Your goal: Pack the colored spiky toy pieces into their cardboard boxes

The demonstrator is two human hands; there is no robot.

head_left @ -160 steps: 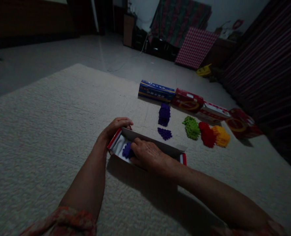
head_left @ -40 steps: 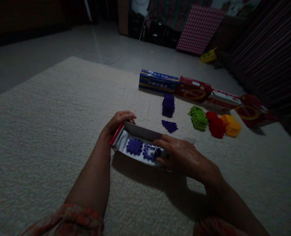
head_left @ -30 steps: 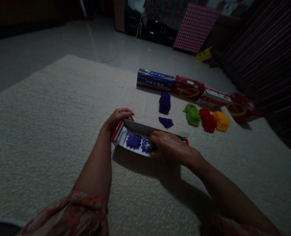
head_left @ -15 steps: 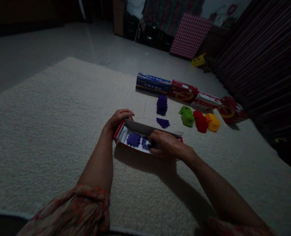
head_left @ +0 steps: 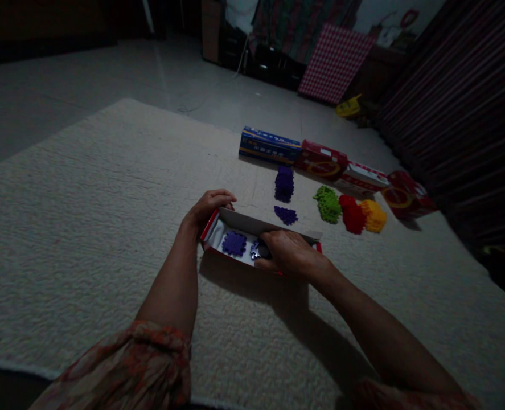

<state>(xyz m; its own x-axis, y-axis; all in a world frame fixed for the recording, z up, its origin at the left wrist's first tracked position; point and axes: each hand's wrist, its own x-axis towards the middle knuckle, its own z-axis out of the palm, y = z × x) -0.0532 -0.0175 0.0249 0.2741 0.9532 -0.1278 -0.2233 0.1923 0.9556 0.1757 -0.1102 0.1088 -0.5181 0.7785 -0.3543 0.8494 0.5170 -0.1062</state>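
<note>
An open cardboard box point(head_left: 235, 261) with red edges and a white inside stands on the mat in front of me. My left hand point(head_left: 212, 206) is curled round its far left corner. Flat in the left part of the box lies a purple interlocking tile point(head_left: 234, 243) with notched edges. My right hand point(head_left: 290, 250) reaches into the right part, fingers closed on another purple interlocking tile point(head_left: 255, 250), mostly covered by the fingers. Beyond the box, a few purple tiles point(head_left: 286, 215) lie on the mat, with a purple stack point(head_left: 284, 184) farther back.
Green tiles point(head_left: 328, 204), red tiles point(head_left: 353, 214) and yellow tiles point(head_left: 373, 216) lie in piles to the right. Behind them stand a blue box point(head_left: 269, 146), a red box point(head_left: 321, 160), a white-and-red box point(head_left: 363, 177) and another red box point(head_left: 408, 195) on the pale mat point(head_left: 107, 199).
The tile under my right hand has shifted slightly and now catches the light, with the fingers closer round it. My left hand stays at the box corner. The whole view has shifted a little.
</note>
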